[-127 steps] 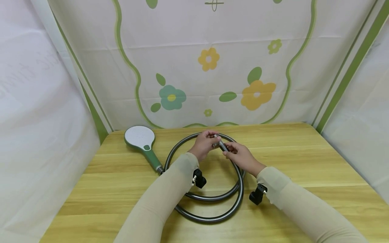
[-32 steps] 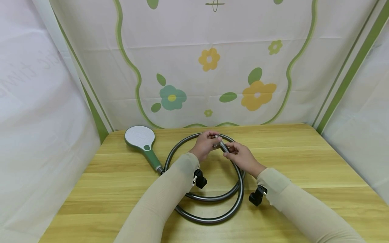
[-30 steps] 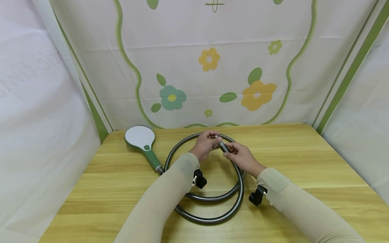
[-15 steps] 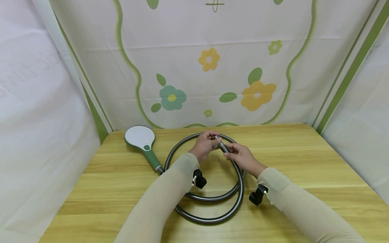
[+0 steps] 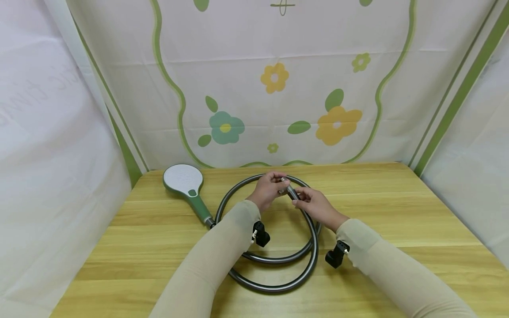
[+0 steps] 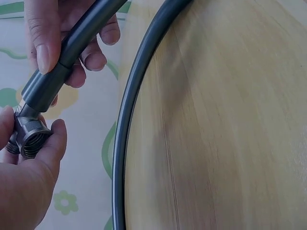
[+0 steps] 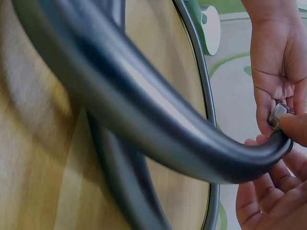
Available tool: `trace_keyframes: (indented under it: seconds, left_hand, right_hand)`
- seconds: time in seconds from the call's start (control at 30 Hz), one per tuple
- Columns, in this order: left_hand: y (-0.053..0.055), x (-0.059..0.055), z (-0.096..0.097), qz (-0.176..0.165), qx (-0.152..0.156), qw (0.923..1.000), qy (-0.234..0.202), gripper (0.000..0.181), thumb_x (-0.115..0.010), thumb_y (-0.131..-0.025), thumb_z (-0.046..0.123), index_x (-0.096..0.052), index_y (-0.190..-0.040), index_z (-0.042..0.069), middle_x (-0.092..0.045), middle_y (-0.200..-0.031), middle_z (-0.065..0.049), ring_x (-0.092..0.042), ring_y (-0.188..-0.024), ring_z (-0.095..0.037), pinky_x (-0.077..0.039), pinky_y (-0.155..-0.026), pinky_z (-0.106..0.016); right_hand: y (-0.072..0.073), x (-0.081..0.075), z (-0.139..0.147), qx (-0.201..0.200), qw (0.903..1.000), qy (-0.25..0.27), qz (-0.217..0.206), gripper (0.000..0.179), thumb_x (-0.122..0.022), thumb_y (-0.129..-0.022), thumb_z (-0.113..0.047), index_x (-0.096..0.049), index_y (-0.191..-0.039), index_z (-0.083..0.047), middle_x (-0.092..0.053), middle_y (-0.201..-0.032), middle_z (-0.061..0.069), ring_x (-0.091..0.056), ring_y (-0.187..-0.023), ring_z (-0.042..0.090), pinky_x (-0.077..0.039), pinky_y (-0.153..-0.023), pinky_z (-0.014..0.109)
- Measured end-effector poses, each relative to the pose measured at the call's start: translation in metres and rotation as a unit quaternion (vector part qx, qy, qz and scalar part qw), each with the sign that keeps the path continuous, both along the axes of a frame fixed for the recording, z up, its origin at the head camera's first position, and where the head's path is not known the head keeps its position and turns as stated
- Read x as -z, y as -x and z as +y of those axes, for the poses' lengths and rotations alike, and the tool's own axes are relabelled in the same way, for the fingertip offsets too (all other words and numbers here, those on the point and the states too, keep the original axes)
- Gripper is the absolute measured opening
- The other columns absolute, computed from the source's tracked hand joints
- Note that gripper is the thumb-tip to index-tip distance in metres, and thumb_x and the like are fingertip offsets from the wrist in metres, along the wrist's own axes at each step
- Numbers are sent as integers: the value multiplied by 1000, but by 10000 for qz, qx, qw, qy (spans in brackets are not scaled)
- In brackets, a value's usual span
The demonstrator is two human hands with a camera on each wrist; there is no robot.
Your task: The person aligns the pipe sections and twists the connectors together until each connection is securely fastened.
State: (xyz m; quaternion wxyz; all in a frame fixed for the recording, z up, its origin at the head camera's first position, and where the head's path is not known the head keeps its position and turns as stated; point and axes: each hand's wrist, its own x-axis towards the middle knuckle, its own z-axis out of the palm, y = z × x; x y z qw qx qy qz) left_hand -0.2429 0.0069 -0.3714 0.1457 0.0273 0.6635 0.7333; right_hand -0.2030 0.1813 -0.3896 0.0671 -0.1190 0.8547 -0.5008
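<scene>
My left hand (image 5: 267, 190) pinches a small metal threaded fitting (image 6: 32, 136) between thumb and fingers; one open threaded mouth shows in the left wrist view. My right hand (image 5: 318, 206) grips the end of a dark grey shower hose (image 5: 274, 260) around its collar (image 6: 45, 88). The collar meets the fitting, with a short strip of bare metal showing between them. Both hands are raised over the far part of the hose coil. The hose's other end joins the handle of a green shower head (image 5: 195, 205), which lies with its white face up at the left.
The wooden table (image 5: 381, 194) bears the loosely looped hose, whose coils cross near the right hand. Behind stands a white cloth backdrop (image 5: 238, 97) with printed flowers, and further cloth walls close off both sides. A black wrist camera (image 5: 337, 255) hangs below each sleeve.
</scene>
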Motion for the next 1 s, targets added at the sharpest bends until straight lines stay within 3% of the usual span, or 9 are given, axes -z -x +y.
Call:
trace_keyframes:
  seconds: [0.2, 0.7, 1.0]
  left_hand:
    - [1, 2, 0, -41, -2, 10000, -11, 31, -63, -94, 7, -57, -124, 5, -61, -111, -10, -61, -96, -20, -54, -88, -36]
    - [-1, 5, 3, -121, 143, 9998, -8, 31, -61, -95, 7, -55, -125, 3, -57, -109, -10, -59, -92, -19, -52, -92, -41]
    - [1, 8, 4, -113, 203, 9992, 313, 28, -62, -95, 7, -58, -122, 4, -56, -111, -12, -61, -96, -21, -50, -96, -44]
  right_hand:
    - [1, 1, 0, 103, 9997, -214, 102, 42, -64, -93, -14, -54, -132, -1, -63, -110, 14, -61, -95, 25, -54, -74, 35]
    - [0, 2, 2, 190, 9991, -351, 164, 42, -65, -93, -13, -55, -131, 1, -65, -106, 14, -63, -94, 25, -55, -73, 34]
    - [0, 5, 3, 206, 9987, -410, 200, 39, -65, -93, -14, -56, -127, 3, -65, -105, 14, -63, -93, 24, -54, -72, 34]
